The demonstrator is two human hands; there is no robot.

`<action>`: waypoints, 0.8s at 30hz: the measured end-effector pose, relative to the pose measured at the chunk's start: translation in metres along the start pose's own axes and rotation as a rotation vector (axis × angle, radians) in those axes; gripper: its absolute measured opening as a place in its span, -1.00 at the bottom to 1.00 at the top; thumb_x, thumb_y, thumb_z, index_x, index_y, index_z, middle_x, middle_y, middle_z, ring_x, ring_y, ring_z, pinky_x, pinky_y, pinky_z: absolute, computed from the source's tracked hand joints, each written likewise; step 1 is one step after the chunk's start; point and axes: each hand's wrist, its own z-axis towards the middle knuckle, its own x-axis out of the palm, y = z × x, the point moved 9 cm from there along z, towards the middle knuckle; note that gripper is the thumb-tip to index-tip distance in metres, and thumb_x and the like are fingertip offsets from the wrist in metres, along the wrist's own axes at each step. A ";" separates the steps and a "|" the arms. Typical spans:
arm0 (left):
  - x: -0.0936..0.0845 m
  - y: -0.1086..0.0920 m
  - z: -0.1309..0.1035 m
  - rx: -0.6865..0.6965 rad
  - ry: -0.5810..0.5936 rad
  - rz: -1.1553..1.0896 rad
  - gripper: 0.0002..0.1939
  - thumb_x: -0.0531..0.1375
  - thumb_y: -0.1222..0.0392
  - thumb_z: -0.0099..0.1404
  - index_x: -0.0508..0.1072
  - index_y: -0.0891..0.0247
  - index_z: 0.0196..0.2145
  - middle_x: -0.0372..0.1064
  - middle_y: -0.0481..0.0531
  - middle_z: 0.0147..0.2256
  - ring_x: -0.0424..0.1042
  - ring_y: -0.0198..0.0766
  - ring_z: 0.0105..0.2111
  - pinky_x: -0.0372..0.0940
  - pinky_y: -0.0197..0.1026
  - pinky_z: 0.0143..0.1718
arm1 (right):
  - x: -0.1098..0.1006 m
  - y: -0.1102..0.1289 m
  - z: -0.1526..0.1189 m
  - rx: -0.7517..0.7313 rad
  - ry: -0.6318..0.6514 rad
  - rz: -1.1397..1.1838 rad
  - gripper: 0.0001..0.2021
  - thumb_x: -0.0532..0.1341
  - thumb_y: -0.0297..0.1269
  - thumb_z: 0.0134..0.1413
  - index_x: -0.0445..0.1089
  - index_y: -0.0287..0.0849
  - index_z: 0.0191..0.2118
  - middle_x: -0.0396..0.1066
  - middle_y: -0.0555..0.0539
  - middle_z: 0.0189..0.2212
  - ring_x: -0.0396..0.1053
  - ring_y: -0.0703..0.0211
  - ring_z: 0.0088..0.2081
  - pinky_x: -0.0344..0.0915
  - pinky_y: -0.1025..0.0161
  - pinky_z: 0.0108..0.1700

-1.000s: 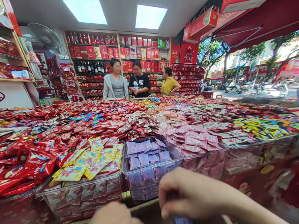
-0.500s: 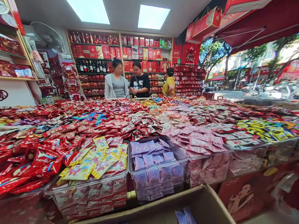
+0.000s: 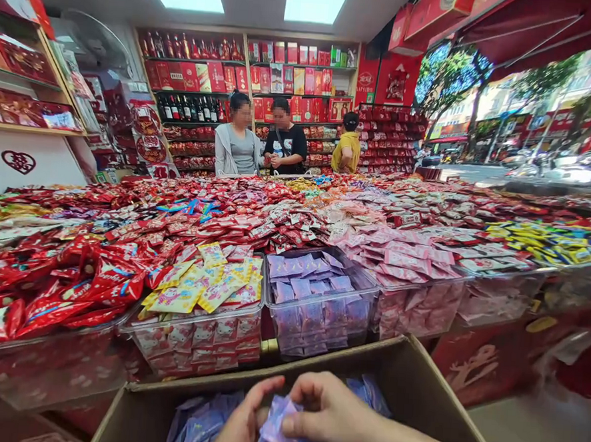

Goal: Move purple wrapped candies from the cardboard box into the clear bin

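Note:
Low in the head view, both hands are over an open cardboard box (image 3: 444, 407) with small purple packets (image 3: 206, 419) in it. My right hand (image 3: 331, 410) reaches in from the right, its thumb and curled fingers closed on a shiny light-purple packet (image 3: 277, 420). My left hand (image 3: 240, 424) is curled around the other side of the packets, thumb low and fingers above. Part of the left palm is cut off by the lower edge. Just beyond the box stands a clear plastic bin (image 3: 320, 302) with similar purple packets laid in rows.
Left of that bin is one with yellow packets (image 3: 221, 290), then red packets (image 3: 86, 288); pink packets (image 3: 408, 254) lie to the right. A broad display of packaged sweets (image 3: 256, 212) stretches back to several people (image 3: 237, 144) before shelves (image 3: 194, 75).
Both hands have come into view over the cardboard box and hold purple packets. The view has tilted downward, showing more of the box.

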 end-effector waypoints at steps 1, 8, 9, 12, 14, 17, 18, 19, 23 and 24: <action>-0.004 -0.007 0.001 0.043 -0.079 -0.152 -0.37 0.29 0.02 -0.08 0.17 0.18 -0.07 0.42 0.07 -0.23 0.40 -0.17 -0.26 0.25 -0.16 -0.22 | -0.006 0.010 -0.006 -0.007 -0.020 0.073 -0.86 0.26 -0.35 -0.32 0.32 -0.26 -0.53 0.24 0.08 -0.63 0.13 0.38 -0.56 0.07 0.40 -0.50; -0.003 -0.032 -0.005 0.044 -0.337 -0.258 -0.60 0.28 0.28 -0.02 0.33 0.17 -0.18 0.41 0.01 -0.16 0.32 -0.18 -0.11 0.22 -0.25 -0.14 | -0.018 0.036 -0.017 -0.064 -0.044 0.374 -0.74 0.27 -0.34 -0.24 0.31 -0.25 -0.31 0.37 -0.02 -0.45 0.31 0.25 -0.35 0.20 0.29 -0.28; -0.002 -0.032 -0.006 0.042 -0.359 -0.283 -0.58 0.27 0.27 -0.01 0.30 0.16 -0.15 0.39 0.02 -0.13 0.32 -0.16 -0.11 0.24 -0.24 -0.15 | -0.019 0.033 -0.018 -0.057 -0.054 0.397 -0.71 0.28 -0.34 -0.24 0.29 -0.24 -0.28 0.37 -0.02 -0.44 0.31 0.24 -0.34 0.21 0.28 -0.27; 0.003 -0.028 -0.007 0.014 -0.387 -0.350 -0.50 0.26 0.26 0.00 0.21 0.16 -0.08 0.34 0.05 -0.09 0.33 -0.15 -0.12 0.28 -0.25 -0.20 | -0.020 0.022 -0.020 -0.017 -0.106 0.432 -0.60 0.30 -0.36 -0.28 0.21 -0.20 -0.22 0.34 0.00 -0.39 0.31 0.29 -0.39 0.22 0.30 -0.33; 0.002 -0.029 -0.006 0.023 -0.424 -0.319 -0.47 0.26 0.26 -0.01 0.19 0.15 -0.07 0.34 0.03 -0.11 0.34 -0.17 -0.13 0.27 -0.28 -0.20 | -0.024 0.017 -0.022 0.014 -0.169 0.453 -0.54 0.32 -0.37 -0.32 0.17 -0.18 -0.20 0.31 0.01 -0.34 0.30 0.35 -0.43 0.22 0.33 -0.36; -0.005 -0.032 -0.009 0.053 -0.502 -0.233 -0.42 0.27 0.23 -0.01 0.16 0.09 -0.03 0.39 -0.03 -0.18 0.36 -0.22 -0.16 0.24 -0.30 -0.18 | -0.024 0.010 -0.024 0.069 -0.182 0.470 -0.59 0.36 -0.34 -0.41 0.21 -0.21 -0.33 0.29 0.06 -0.44 0.26 0.38 -0.48 0.20 0.36 -0.41; -0.008 -0.031 -0.010 0.053 -0.514 -0.216 -0.42 0.27 0.21 -0.01 0.17 0.07 -0.02 0.40 -0.05 -0.20 0.36 -0.23 -0.17 0.23 -0.30 -0.17 | -0.021 0.009 -0.024 0.081 -0.152 0.469 -0.63 0.36 -0.32 -0.42 0.23 -0.23 -0.40 0.29 0.07 -0.50 0.25 0.38 -0.50 0.19 0.37 -0.43; -0.010 -0.029 -0.010 0.037 -0.514 -0.205 -0.41 0.27 0.20 -0.02 0.18 0.06 -0.02 0.40 -0.06 -0.19 0.36 -0.23 -0.17 0.23 -0.31 -0.18 | -0.018 0.009 -0.024 0.084 -0.118 0.467 -0.66 0.37 -0.31 -0.43 0.23 -0.25 -0.46 0.29 0.08 -0.55 0.23 0.39 -0.52 0.17 0.38 -0.46; -0.011 -0.009 -0.010 -0.121 -0.453 -0.195 -0.58 0.29 0.14 -0.05 0.38 0.20 -0.18 0.43 0.04 -0.22 0.34 -0.08 -0.17 0.26 -0.24 -0.26 | -0.009 0.008 -0.024 0.078 -0.048 0.456 -0.71 0.37 -0.30 -0.44 0.24 -0.27 -0.56 0.24 0.12 -0.68 0.14 0.45 -0.61 0.11 0.42 -0.52; -0.011 -0.005 -0.010 -0.150 -0.448 -0.204 -0.63 0.28 0.13 -0.05 0.40 0.23 -0.23 0.44 0.06 -0.25 0.35 -0.06 -0.18 0.27 -0.21 -0.28 | -0.008 0.007 -0.024 0.076 -0.062 0.467 -0.71 0.36 -0.29 -0.42 0.25 -0.27 -0.55 0.23 0.12 -0.68 0.14 0.45 -0.61 0.12 0.42 -0.53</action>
